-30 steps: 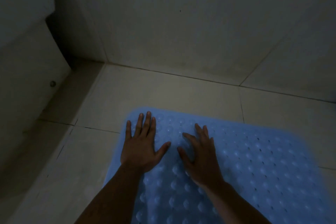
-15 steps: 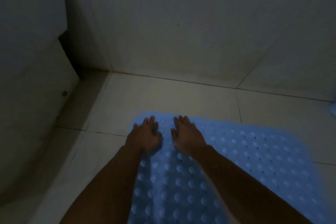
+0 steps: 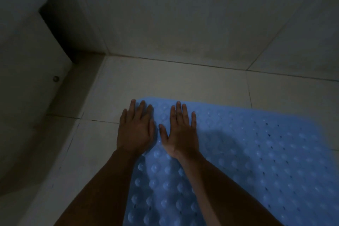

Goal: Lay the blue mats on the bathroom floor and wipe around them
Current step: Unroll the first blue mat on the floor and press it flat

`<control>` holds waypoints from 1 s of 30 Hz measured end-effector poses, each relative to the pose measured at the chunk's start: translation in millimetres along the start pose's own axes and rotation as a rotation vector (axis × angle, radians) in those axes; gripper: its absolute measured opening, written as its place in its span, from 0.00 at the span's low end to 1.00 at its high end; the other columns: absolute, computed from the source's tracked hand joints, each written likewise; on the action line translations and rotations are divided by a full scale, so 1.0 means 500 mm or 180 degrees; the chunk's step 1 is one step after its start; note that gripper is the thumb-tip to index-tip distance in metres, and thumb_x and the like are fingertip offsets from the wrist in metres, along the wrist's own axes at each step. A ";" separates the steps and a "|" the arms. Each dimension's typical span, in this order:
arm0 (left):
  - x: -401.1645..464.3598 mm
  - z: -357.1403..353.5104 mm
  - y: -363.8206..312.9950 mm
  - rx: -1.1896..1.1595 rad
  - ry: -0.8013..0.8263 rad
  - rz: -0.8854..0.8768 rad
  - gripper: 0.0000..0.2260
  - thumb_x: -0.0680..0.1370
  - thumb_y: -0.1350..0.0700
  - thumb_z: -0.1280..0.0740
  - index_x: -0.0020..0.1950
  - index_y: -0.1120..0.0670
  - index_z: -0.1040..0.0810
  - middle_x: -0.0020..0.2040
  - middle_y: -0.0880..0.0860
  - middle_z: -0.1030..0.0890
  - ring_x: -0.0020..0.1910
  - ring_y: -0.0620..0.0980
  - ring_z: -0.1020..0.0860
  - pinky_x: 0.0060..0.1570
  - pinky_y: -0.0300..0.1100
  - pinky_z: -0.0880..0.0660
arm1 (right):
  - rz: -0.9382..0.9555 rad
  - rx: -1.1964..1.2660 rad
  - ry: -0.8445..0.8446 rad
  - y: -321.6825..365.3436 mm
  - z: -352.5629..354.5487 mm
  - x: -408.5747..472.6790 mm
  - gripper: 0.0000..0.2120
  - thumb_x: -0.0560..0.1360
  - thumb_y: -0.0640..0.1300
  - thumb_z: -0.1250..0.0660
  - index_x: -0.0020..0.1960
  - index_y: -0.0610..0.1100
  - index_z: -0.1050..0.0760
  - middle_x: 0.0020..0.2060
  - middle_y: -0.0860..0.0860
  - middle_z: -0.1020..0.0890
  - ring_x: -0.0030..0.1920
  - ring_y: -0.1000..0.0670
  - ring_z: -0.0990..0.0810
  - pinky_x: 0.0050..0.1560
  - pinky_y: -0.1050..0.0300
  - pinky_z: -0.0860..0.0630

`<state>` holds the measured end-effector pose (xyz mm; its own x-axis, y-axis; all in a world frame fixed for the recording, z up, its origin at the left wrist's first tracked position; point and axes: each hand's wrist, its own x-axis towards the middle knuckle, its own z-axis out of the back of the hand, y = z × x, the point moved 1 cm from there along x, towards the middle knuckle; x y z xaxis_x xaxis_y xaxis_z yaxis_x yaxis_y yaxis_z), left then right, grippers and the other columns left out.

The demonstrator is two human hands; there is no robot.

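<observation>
**Blue mat, far-left corner, under both palms**

Blue mat (image 3: pixel 256 161): flat on the bathroom floor (image 3: pixel 165 82), bubble-studded face up, far edge near the wall (image 3: pixel 183 14) but apart from it, a strip of bare tile between. Long axis apparently from near-left to far-right, though the near end is out of frame.

Left hand (image 3: pixel 134 130): fingers straight and together, palm down on the mat's far-left corner, outer edge at or just over the mat's left border. Grips nothing.

Right hand (image 3: pixel 180 130): fingers straight and slightly spread, flat on the mat just beside the left hand. Grips nothing.

Bulk of the mat off to the right of both hands; right hand nearer to it. Judgement: pressing-down step, likely next sweep rightward along the far edge.

White fixture (image 3: pixel 27 88) at left, well apart from the mat.
</observation>
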<state>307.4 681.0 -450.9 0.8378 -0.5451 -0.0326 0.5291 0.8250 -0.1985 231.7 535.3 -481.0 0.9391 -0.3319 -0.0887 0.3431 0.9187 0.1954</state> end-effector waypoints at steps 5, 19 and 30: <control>0.003 -0.006 0.006 0.0011 -0.0062 0.0044 0.29 0.83 0.43 0.54 0.80 0.53 0.35 0.81 0.57 0.37 0.83 0.59 0.50 0.78 0.63 0.43 | -0.0035 0.0108 0.0051 0.002 0.006 -0.001 0.38 0.81 0.66 0.59 0.83 0.43 0.56 0.82 0.46 0.59 0.81 0.48 0.66 0.79 0.37 0.58; -0.007 0.051 -0.004 0.0120 -0.0056 0.0127 0.28 0.83 0.44 0.53 0.82 0.53 0.38 0.83 0.55 0.42 0.83 0.59 0.56 0.79 0.62 0.49 | -0.0284 0.0727 0.1396 -0.002 0.110 0.086 0.35 0.82 0.62 0.58 0.80 0.41 0.44 0.81 0.42 0.47 0.81 0.42 0.47 0.80 0.40 0.49; 0.028 -0.101 -0.318 0.0212 0.0488 -0.0549 0.34 0.82 0.34 0.59 0.84 0.51 0.56 0.84 0.56 0.61 0.80 0.59 0.69 0.78 0.65 0.63 | -0.0552 0.1402 -0.0452 -0.283 0.216 0.031 0.16 0.82 0.51 0.48 0.42 0.51 0.26 0.42 0.43 0.20 0.43 0.43 0.22 0.47 0.57 0.32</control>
<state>228.3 534.6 -469.5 0.7065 -0.6909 -0.1532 0.6746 0.7229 -0.1492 199.7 377.1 -404.5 0.8501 -0.5259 -0.0285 0.4402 0.6799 0.5865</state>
